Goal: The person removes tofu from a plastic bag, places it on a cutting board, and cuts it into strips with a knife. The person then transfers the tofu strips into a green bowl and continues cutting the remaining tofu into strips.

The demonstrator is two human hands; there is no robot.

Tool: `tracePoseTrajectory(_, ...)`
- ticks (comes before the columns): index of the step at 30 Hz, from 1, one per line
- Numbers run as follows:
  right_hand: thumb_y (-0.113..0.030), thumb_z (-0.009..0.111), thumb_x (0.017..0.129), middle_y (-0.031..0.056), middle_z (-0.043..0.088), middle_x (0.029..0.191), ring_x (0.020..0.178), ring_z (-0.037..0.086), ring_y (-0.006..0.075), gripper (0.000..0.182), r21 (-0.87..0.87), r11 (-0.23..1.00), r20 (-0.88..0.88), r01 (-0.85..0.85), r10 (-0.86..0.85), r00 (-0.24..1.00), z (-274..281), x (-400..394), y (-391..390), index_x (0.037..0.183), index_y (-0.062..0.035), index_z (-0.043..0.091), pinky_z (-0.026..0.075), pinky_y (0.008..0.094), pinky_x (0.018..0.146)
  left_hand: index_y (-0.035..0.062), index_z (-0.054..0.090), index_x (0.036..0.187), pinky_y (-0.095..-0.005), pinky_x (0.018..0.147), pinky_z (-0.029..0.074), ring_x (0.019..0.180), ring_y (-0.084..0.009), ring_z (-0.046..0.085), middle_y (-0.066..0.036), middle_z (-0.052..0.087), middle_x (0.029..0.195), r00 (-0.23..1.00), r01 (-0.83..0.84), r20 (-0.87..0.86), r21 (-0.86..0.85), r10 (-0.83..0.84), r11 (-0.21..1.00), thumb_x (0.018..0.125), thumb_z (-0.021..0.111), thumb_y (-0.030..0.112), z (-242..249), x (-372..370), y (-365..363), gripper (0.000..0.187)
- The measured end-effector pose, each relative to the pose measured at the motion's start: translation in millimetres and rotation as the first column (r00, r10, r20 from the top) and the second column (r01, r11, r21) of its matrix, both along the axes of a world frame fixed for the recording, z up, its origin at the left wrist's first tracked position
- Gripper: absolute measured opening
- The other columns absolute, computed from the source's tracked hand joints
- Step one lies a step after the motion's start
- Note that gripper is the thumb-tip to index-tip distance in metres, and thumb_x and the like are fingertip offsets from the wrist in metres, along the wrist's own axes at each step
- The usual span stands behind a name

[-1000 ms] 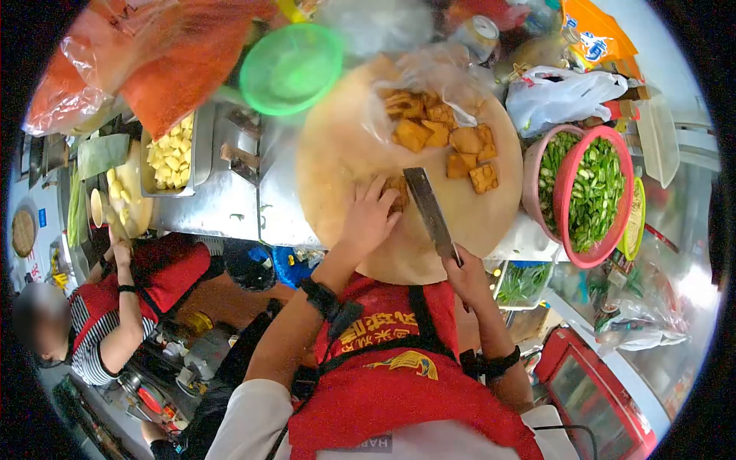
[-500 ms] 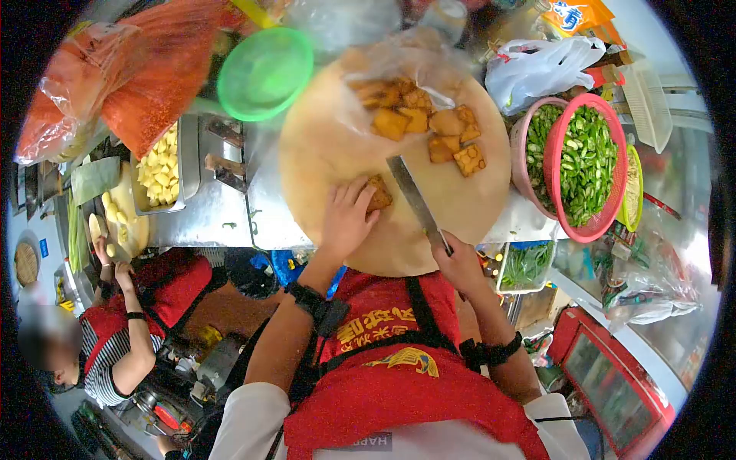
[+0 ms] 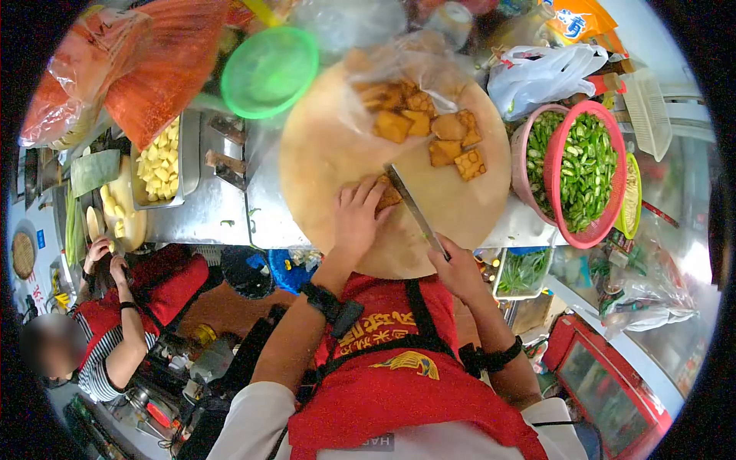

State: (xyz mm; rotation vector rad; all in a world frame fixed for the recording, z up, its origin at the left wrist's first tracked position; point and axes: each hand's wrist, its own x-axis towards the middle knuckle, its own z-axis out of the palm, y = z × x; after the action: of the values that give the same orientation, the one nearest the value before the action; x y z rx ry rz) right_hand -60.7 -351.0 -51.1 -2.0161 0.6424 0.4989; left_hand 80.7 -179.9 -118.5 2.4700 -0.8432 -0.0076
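Slicing appears in hand: the left hand (image 3: 357,218) holds a browned slab (image 3: 390,197) between fingers and thumb on the round board (image 3: 460,218); the right hand (image 3: 458,270) is closed round the handle of the knife (image 3: 415,207), blade just beside the slab. Any cut here calls for fingertips kept clear of the edge

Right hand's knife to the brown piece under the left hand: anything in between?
Nothing visible stands between the knife in the right hand and the brown piece. The left hand partly covers the piece from the other side, its fingertips near the blade.
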Motion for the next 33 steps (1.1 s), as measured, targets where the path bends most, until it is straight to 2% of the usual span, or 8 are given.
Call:
tracePoseTrajectory(3,-0.04,0.052,0.091,0.0231,0.066,0.093,0.078,0.065,0.0367,0.049,0.058,0.998,-0.05,0.008,-0.006,0.999,-7,-2,-4,0.128,-0.0074,0.052,0.051,0.0405,0.076,0.0098,0.058,0.115,-0.0458,0.096,0.035,0.107,-0.0285,0.048,-0.011,0.055,0.116,1.0,-0.007,0.022,0.021,0.006,1.0,0.076,0.07,0.024,4,1,1,0.043)
tracePoseTrajectory(5,-0.045,0.049,0.093,0.0139,0.066,0.083,0.067,0.062,0.0216,0.054,0.395,0.891,-0.149,0.223,-0.177,0.973,-16,-4,-8,0.13,-0.0064,0.052,0.049,0.033,0.067,0.0093,0.058,0.111,-0.046,0.091,0.037,0.102,-0.029,0.049,-0.012,0.056,0.11,0.999,-0.046,0.011,-0.045,0.046,0.998,0.077,0.069,0.021,5,0,0,0.038)
tracePoseTrajectory(14,-0.041,0.041,0.098,-0.0009,0.048,0.061,0.052,0.045,0.0084,0.049,0.293,0.941,-0.125,0.17,-0.139,0.982,35,12,-4,0.132,-0.0064,0.051,0.038,0.0246,0.05,0.0072,0.056,0.092,-0.0443,0.073,0.041,0.082,-0.0314,0.052,-0.012,0.052,0.087,1.0,0.001,-0.027,0.038,0.0,0.999,0.076,0.06,0.013,-9,1,-13,0.016)
tracePoseTrajectory(15,-0.041,0.041,0.098,-0.0009,0.048,0.061,0.052,0.045,0.0084,0.049,0.289,0.945,-0.124,0.152,-0.12,0.985,35,7,-6,0.132,-0.0064,0.051,0.038,0.0246,0.05,0.0074,0.056,0.092,-0.0432,0.075,0.042,0.084,-0.0311,0.051,-0.012,0.051,0.088,0.999,-0.023,-0.023,0.049,0.025,0.999,0.076,0.059,0.013,-7,1,-16,0.017)
tracePoseTrajectory(17,-0.045,0.039,0.098,0.024,0.065,0.099,0.088,0.066,0.0323,0.052,0.113,0.994,-0.049,0.006,0.0,0.999,32,-4,-7,0.131,-0.0066,0.051,0.049,0.038,0.082,0.0074,0.056,0.094,-0.0422,0.077,0.042,0.086,-0.0309,0.051,-0.012,0.051,0.09,0.999,-0.016,-0.027,0.117,0.02,0.993,0.076,0.058,0.013,-2,2,-15,0.019)
tracePoseTrajectory(20,-0.044,0.036,0.098,0.0269,0.062,0.107,0.105,0.059,0.0415,0.051,0.074,0.997,-0.177,-0.011,0.024,0.984,51,4,1,0.131,-0.0084,0.05,0.045,0.0424,0.092,0.0074,0.055,0.096,-0.0403,0.082,0.042,0.091,-0.0302,0.05,-0.012,0.05,0.094,0.999,0.001,-0.045,0.172,0.007,0.985,0.075,0.057,0.013,-2,1,-13,0.022)
tracePoseTrajectory(28,-0.046,0.034,0.098,0.0292,0.062,0.1,0.096,0.061,0.044,0.052,-0.01,0.991,-0.044,-0.135,0.135,0.99,27,13,9,0.135,-0.0118,0.046,0.047,0.046,0.086,0.0066,0.054,0.098,-0.0405,0.08,0.044,0.093,-0.0305,0.05,-0.013,0.05,0.094,0.992,-0.01,-0.124,0.035,0.014,0.999,0.077,0.057,0.015,-4,2,-12,0.022)
tracePoseTrajectory(33,-0.044,0.033,0.098,0.0285,0.061,0.105,0.1,0.06,0.0432,0.051,0.115,0.993,-0.337,-0.031,0.069,0.939,31,46,7,0.136,-0.011,0.045,0.045,0.0461,0.089,0.0051,0.054,0.095,-0.0414,0.078,0.044,0.089,-0.032,0.051,-0.014,0.049,0.092,0.989,-0.011,-0.149,-0.024,0.007,1.0,0.078,0.058,0.015,-13,2,-10,0.02)
